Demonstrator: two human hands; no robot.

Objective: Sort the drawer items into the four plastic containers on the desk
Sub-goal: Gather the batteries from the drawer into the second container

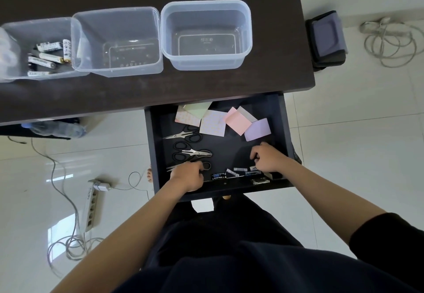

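Seemingly both hands are down in the open drawer (284, 136): the left hand (189, 175) curls over scissors (195, 153) handles, the right hand (267, 158) pinches a battery (240, 169). Batteries are small, hard, smooth and likely to roll, best nipped at mid-length; about five lie along the front edge. Three scissors are stiff, best lifted by the loops. Five or six paper pads (236, 120) are light. On the worktop (137, 90), three containers (206, 35) show fully, a fourth partly.
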